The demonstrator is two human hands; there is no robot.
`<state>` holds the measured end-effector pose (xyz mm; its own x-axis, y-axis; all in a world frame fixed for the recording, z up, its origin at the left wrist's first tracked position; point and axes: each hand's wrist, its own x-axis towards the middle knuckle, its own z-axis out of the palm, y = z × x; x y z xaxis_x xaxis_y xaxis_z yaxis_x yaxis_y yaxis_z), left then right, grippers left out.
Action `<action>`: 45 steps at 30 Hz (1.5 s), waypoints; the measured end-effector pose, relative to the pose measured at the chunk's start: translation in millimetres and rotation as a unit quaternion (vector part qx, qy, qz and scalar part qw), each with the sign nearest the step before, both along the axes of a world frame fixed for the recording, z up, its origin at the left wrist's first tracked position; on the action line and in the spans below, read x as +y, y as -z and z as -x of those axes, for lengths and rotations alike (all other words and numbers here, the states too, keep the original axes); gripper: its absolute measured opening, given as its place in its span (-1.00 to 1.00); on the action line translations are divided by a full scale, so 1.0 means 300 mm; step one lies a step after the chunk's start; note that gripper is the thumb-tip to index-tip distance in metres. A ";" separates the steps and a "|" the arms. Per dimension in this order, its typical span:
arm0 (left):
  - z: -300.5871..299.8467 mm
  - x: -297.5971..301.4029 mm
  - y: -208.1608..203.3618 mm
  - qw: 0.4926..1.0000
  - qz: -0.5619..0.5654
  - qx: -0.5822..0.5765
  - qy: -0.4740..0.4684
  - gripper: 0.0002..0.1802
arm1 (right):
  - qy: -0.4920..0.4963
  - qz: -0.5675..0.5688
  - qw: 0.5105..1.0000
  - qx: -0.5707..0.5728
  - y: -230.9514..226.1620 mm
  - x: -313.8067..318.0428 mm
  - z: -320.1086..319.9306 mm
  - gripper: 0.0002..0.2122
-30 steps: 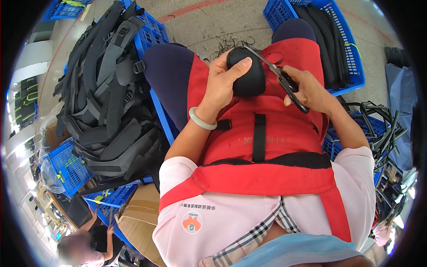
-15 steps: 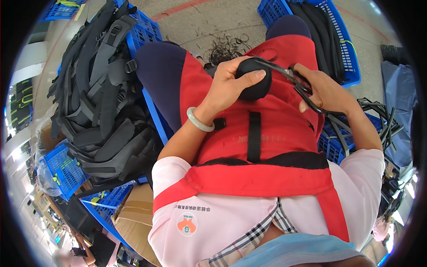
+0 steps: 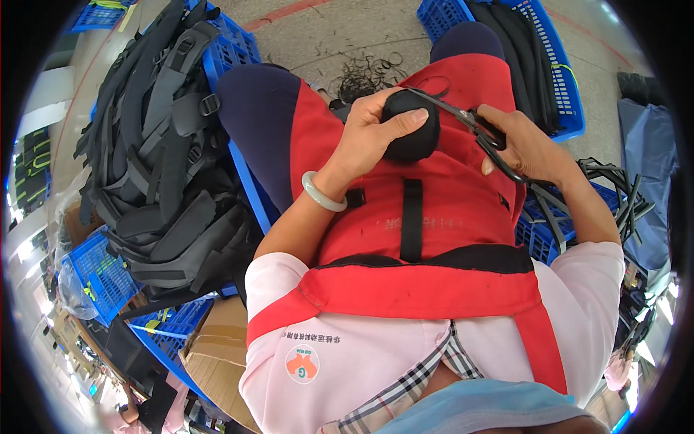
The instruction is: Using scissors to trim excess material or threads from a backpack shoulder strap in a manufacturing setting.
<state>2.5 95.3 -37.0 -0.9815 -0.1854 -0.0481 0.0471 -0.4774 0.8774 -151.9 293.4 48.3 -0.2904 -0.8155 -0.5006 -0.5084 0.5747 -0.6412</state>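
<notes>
My left hand (image 3: 367, 134) is closed around a black rounded fabric piece (image 3: 416, 139), thumb on top, above my lap. My right hand (image 3: 531, 148) grips a pair of black-handled scissors (image 3: 499, 159), fingers in the loops. The scissor blades point left and lie along the far upper edge of the black piece; I cannot tell whether they touch it. A red apron (image 3: 463, 199) covers my lap beneath both hands.
Dark straps and padded parts (image 3: 170, 145) are heaped over blue crates at my left. At the far right, a blue crate (image 3: 571, 94) holds black padded pieces. Another crate (image 3: 538, 235) with strips stands by my right elbow. Black scraps (image 3: 369, 72) litter the floor ahead.
The scissor blades have shifted slightly left and up along the black piece's far edge. My left hand and the piece have moved up and left a little.
</notes>
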 end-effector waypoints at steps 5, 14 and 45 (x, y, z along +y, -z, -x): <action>0.002 0.011 0.004 1.000 -0.004 -0.006 0.010 -0.81 | -0.013 0.017 1.000 0.007 -0.015 0.016 0.004 -0.30; 0.002 0.005 0.000 1.000 0.003 -0.003 -0.006 -0.79 | -0.036 -0.013 0.999 0.026 -0.052 -0.012 -0.006 -0.34; -0.004 0.009 -0.006 0.999 -0.003 -0.021 -0.038 -0.83 | -0.027 -0.035 0.998 0.036 -0.063 -0.018 -0.023 -0.43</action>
<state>3.6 97.9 -35.2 -0.9618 -0.2584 -0.0908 0.0457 -0.4783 0.8770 -145.0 288.0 67.2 -0.2838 -0.7952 -0.5358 -0.5837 0.5866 -0.5614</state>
